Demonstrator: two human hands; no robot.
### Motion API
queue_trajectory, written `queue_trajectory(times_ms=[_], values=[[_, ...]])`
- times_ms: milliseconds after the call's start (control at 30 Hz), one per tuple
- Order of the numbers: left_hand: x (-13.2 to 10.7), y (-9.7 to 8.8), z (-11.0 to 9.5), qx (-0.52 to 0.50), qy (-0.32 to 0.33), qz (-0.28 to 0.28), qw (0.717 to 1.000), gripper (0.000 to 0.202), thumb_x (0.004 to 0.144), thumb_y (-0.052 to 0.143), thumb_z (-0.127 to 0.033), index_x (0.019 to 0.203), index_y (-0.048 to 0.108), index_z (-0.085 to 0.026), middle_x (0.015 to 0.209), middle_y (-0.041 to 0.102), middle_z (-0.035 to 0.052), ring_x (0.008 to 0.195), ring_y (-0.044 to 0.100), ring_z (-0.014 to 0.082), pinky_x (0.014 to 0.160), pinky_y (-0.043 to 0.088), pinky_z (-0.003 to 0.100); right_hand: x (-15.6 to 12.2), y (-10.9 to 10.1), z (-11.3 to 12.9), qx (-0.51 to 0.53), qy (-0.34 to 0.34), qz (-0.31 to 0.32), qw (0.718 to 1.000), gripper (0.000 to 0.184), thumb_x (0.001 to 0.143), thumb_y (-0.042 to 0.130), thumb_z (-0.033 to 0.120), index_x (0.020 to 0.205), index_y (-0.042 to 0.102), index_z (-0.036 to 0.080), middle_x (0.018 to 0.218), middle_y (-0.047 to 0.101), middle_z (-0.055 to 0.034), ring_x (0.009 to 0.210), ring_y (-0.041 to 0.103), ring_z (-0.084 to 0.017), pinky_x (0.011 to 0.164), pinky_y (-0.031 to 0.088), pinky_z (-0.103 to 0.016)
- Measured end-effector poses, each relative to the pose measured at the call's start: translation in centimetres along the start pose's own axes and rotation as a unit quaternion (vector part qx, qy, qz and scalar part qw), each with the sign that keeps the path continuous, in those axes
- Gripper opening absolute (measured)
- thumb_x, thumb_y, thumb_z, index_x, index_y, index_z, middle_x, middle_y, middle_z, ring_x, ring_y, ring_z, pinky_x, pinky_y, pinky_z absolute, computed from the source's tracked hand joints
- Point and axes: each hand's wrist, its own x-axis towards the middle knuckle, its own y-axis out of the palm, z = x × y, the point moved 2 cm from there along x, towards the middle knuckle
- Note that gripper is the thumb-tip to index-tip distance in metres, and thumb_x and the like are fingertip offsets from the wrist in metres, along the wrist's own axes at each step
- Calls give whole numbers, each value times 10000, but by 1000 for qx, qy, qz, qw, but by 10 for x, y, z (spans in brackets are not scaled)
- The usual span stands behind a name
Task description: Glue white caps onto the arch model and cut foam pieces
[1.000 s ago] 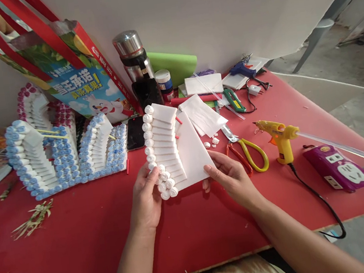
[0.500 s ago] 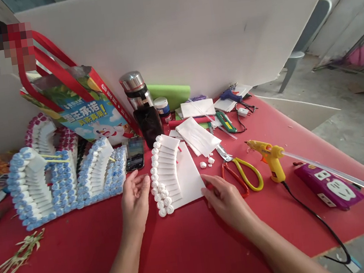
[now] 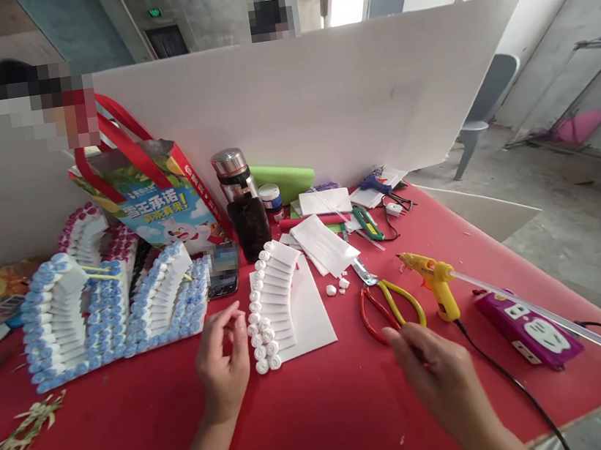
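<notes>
A curved, stepped piece of white strips (image 3: 277, 298), edged on its left with rolled white rosettes (image 3: 257, 338), lies on a white board (image 3: 313, 319). Just left of the rosettes, my left hand (image 3: 223, 360) is raised with loosely bent fingers, holding nothing. My right hand (image 3: 435, 366), slightly blurred, hovers near the handles of the scissors (image 3: 390, 302), its fingers bent and thumb apart. Nothing shows in it. Beyond the scissors sits a yellow glue gun (image 3: 434, 277) with a long clear glue stick (image 3: 510, 301) in its back.
Blue-and-white rosette pieces (image 3: 75, 321) stand at left before a printed bag (image 3: 158, 199). A phone (image 3: 222, 265), a flask (image 3: 233, 175), white sheets (image 3: 325, 244) and a green cutter (image 3: 368, 223) lie behind. A purple power strip (image 3: 530, 331) is at right; a cord trails across the table.
My right hand has left the white board's edge and moved right, toward the scissors handles. My left hand stays beside the rosettes, its fingers more bent. The view has tilted up.
</notes>
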Motion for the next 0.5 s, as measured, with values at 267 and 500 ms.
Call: queue_trajectory(times_ms=[267, 500], values=[[31, 72, -82, 1, 137, 233, 963, 236, 907, 579, -132, 1131, 636, -176, 1174, 665, 98, 1076, 634, 219, 941, 512, 351, 0, -48, -49, -170, 14, -66, 983, 390, 973, 431, 434, 1256, 522, 181, 1306, 550, -165, 1159, 576, -302, 909, 503, -422], [51, 149, -87, 97, 193, 380, 900, 163, 845, 556, -54, 852, 694, -139, 933, 677, 126, 981, 612, 269, 878, 498, 385, 28, -31, -76, -185, 62, -59, 979, 495, 911, 475, 398, 1324, 467, 126, 1290, 553, -215, 1218, 536, -349, 962, 478, -476]])
